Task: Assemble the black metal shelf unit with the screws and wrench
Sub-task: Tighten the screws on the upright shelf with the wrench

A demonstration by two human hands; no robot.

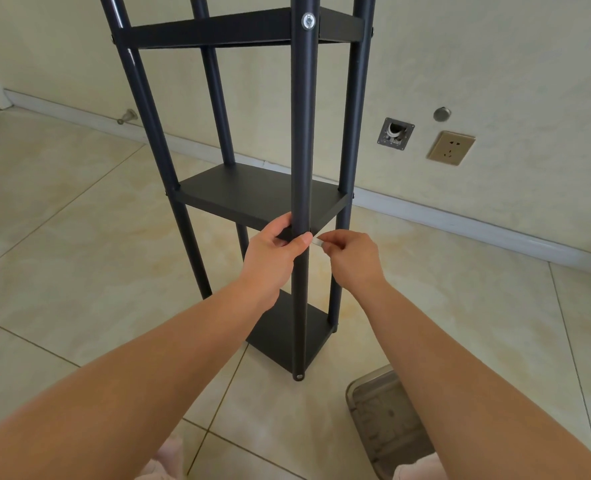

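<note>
Black metal shelf unit (pixel 252 192): upright on the tiled floor (pixel 79 254), just before the wall. Front post (pixel 302 133): landmark. Left hand (pixel 273 251): grip curled round the front post at the middle shelf's edge. Right hand (pixel 351 256): just right of the post, grip pinching a small silver screw (pixel 317 242). Metal tray (pixel 387 420): on the floor, below and right of the post's foot.
</note>
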